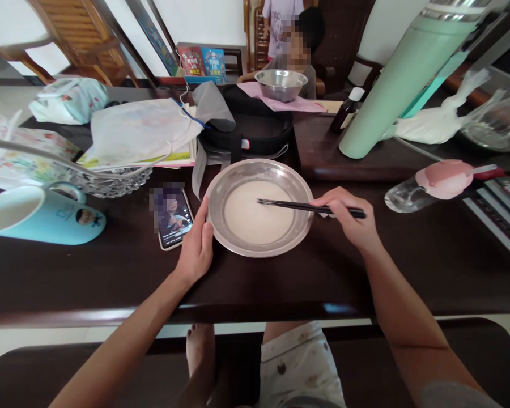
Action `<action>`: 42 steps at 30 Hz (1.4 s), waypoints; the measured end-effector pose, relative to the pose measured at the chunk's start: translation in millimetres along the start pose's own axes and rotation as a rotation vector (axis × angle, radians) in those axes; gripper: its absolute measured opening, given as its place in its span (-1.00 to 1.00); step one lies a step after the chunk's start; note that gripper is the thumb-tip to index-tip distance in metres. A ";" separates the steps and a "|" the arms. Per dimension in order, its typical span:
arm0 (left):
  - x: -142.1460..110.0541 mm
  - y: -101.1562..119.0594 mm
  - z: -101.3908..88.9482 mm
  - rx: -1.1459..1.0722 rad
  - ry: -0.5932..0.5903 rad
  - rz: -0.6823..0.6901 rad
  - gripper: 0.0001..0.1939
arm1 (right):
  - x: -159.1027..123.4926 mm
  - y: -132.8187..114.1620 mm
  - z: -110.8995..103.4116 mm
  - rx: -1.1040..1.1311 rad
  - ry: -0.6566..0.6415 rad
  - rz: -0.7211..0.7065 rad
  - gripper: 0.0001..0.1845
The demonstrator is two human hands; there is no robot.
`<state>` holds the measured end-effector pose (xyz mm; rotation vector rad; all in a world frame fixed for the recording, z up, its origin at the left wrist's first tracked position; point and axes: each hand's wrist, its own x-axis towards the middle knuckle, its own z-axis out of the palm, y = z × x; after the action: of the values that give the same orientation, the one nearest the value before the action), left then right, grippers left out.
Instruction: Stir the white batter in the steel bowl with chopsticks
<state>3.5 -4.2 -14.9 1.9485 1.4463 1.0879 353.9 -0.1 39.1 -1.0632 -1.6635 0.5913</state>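
Note:
A shallow stainless steel basin [300,232] sits on the dark wooden table with a milky, off-white liquid [255,218] inside. My left hand [198,243] grips the basin's left rim, thumb and fingers closed along its side. In my right hand [351,218] is a pair of black chopsticks [287,204], held near their thick ends over the right rim. Their tips reach the liquid around the middle of the basin; whether they dip below the surface is hard to see. A phone [174,218] with a lit screen lies just left of my left hand.
A light blue mug [46,215] and a glass bowl [110,181] stand at left. Behind the basin lie a black bag [259,127] and a small metal bowl [280,85]. A green thermos [391,85] and a pink-lidded bottle [429,184] are at right. Two people are across the table.

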 end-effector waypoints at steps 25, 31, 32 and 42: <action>-0.1 2.8 -0.2 -0.011 0.004 -0.006 -0.27 | -0.4 -1.9 -0.5 0.028 0.001 0.004 -0.67; 0.2 2.7 -1.2 -0.013 0.004 0.002 -0.27 | -1.5 -3.4 0.4 0.133 -0.036 -0.003 -0.61; 0.3 2.8 -1.2 -0.006 0.003 0.006 -0.28 | -1.1 -4.2 1.5 0.111 -0.088 -0.013 -0.64; 0.2 0.9 0.4 0.021 0.002 0.014 -0.27 | -1.8 -2.7 -1.5 0.132 0.019 0.005 -0.58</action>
<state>4.3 -4.3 -14.4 1.9759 1.4529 1.0856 354.4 -3.1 40.9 -0.9742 -1.5834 0.6831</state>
